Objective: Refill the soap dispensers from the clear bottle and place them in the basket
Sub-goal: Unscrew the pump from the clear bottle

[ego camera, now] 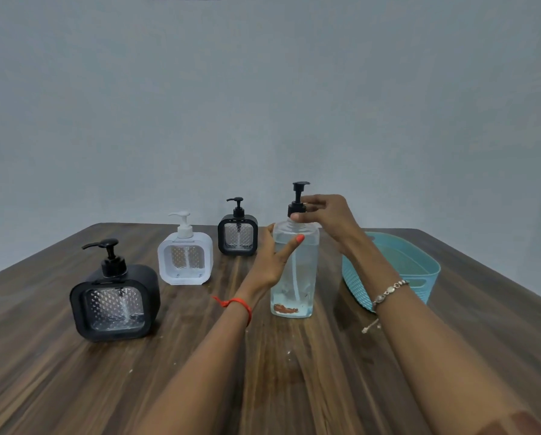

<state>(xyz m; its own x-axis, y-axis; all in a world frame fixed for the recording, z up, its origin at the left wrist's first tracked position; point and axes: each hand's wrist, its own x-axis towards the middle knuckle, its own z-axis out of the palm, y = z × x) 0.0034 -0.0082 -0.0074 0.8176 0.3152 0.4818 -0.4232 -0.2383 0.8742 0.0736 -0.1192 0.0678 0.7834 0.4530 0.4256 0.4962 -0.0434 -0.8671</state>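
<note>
Unscrewing looks like the aim: the right hand (328,215) pinches the black pump collar (295,209) of the clear bottle (294,277), upright at frame centre on the table (74,387), while the left hand (272,262) clamps round its body to steady it. At left stand the near black dispenser (115,302), white dispenser (185,257) and far black dispenser (237,235), pumps on. The basket (426,265) sits at right, partly behind the right forearm.

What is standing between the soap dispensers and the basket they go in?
The clear bottle stands upright between them: near black dispenser, white dispenser and far black dispenser to its left, blue basket to its right. The left hand holds its body, the right hand its pump collar.
</note>
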